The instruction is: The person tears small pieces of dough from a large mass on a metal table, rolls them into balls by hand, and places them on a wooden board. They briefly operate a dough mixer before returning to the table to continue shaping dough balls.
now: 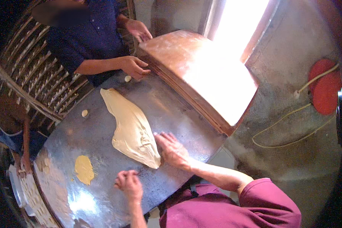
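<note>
A long, pale sheet of dough point(131, 123) lies folded and wrinkled across the metal-looking table point(171, 114). My right hand point(173, 150) is at its lower right edge, fingers stretched out and palm down; whether the fingertips touch the dough is hard to make out. Lower and to the left, my left hand point(129, 184) hovers near the dough's near end with loosely curled fingers, and no object shows in it. A yellow, paste-like patch point(84, 170) is spread on the tabletop left of that hand. Two small dough balls, one at left point(84, 113) and one farther back point(128, 78), sit on the table.
Across the table a person in dark blue has both hands point(135, 67) near a large wooden box or board point(193, 68). Another person point(21, 136) stands at far left, by a tray of small pieces point(38, 201). Slatted racks point(38, 72) stand behind. A cable hangs by red discs point(325, 87).
</note>
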Available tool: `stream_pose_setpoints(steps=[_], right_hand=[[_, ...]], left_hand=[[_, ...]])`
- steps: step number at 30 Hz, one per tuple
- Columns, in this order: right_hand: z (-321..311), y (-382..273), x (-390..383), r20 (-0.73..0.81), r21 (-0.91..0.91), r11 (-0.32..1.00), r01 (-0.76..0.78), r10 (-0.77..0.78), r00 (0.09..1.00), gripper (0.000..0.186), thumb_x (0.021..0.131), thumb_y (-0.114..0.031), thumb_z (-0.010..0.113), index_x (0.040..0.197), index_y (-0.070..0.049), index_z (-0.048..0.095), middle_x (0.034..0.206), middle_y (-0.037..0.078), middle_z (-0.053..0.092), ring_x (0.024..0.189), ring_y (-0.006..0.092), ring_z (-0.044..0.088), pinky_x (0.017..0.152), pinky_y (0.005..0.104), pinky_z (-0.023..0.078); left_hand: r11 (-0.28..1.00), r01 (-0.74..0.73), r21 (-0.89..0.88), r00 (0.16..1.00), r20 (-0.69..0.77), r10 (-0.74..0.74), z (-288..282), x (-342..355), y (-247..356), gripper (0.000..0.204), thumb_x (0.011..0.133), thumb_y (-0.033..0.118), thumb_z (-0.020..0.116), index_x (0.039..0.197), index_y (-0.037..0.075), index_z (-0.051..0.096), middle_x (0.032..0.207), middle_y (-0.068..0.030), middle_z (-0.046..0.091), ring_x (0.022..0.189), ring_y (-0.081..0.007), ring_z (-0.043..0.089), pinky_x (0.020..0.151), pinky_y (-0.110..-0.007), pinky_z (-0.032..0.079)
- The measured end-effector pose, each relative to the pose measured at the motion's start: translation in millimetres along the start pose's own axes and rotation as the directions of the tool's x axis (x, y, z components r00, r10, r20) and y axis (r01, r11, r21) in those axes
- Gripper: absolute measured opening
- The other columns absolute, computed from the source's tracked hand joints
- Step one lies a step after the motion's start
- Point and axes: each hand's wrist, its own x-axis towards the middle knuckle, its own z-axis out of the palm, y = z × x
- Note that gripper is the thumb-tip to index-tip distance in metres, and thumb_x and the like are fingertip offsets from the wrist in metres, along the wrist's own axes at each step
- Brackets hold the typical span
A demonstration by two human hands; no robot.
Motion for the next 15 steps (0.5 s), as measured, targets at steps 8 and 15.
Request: stream_pose_setpoints(steps=[8, 15], right_hand=[[15, 14, -50, 0.02, 0.004, 0.995, -0.1, 0.099, 0.995, 0.072, 0.085, -0.019, 0.068, 0.15, -0.011, 0.037, 0.117, 0.013, 0.06, 0.111, 0.0304, 0.057, 0.093, 0.0416, 0.047], [-49, 18, -41, 0.037, 0.46, 0.842, -0.282, 0.299, 0.954, 0.08, 0.081, -0.02, 0.08, 0.15, -0.016, 0.04, 0.093, 0.015, 0.062, 0.077, 0.0316, 0.063, 0.074, 0.0416, 0.055]], left_hand=[[0.989, 0.114, -0.096, 0.99, 0.09, -0.105, -22, -22, -23, 0.015, 0.08, 0.025, 0.073, 0.086, 0.014, 0.065, 0.104, -0.0067, 0.054, 0.106, -0.0334, 0.049, 0.094, -0.049, 0.034], [0.701, 0.319, -0.638, 0.942, 0.134, -0.306, -23, 51, 92, 0.032, 0.082, -0.004, 0.074, 0.112, -0.006, 0.062, 0.109, -0.0155, 0.066, 0.097, -0.0238, 0.065, 0.086, -0.034, 0.054]])
